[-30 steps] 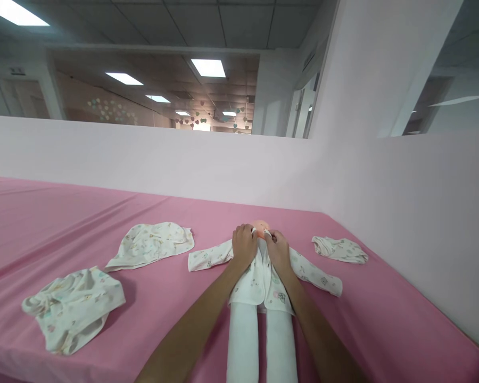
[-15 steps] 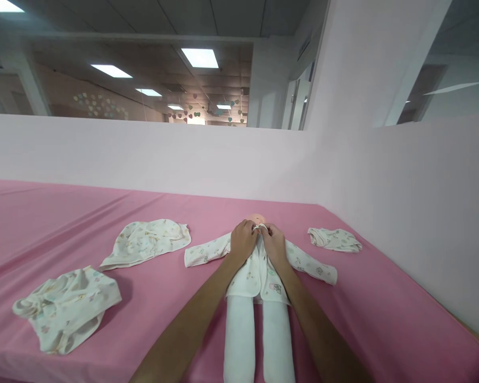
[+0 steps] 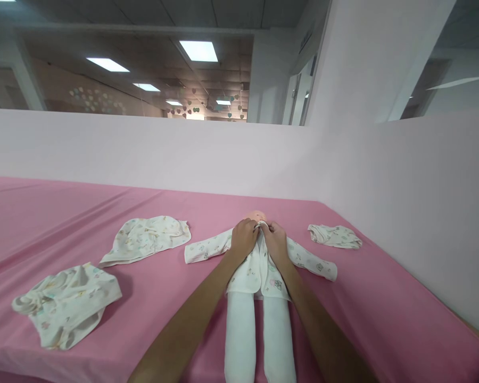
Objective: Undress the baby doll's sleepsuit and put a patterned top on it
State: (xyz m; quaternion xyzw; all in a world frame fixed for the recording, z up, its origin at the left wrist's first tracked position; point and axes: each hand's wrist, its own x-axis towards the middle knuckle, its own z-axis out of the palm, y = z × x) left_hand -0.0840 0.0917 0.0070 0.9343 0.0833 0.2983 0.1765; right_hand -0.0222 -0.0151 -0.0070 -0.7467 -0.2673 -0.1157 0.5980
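You face a tabletop (image 3: 383, 319) spread with a pink cloth. A doll (image 3: 258, 298) lies on its back near the right end, in a printed top, white legs toward you. Left of it you see a folded printed garment (image 3: 147, 239), and nearer you a crumpled one (image 3: 66, 303). A small printed piece (image 3: 334, 236) lies to the doll's right.

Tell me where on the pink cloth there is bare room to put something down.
Bare pink cloth lies beyond the two garments on the left. A narrow strip runs between the folded garment and the doll's sleeve. It is crowded at the doll's collar, where the left hand and right hand pinch the cloth.
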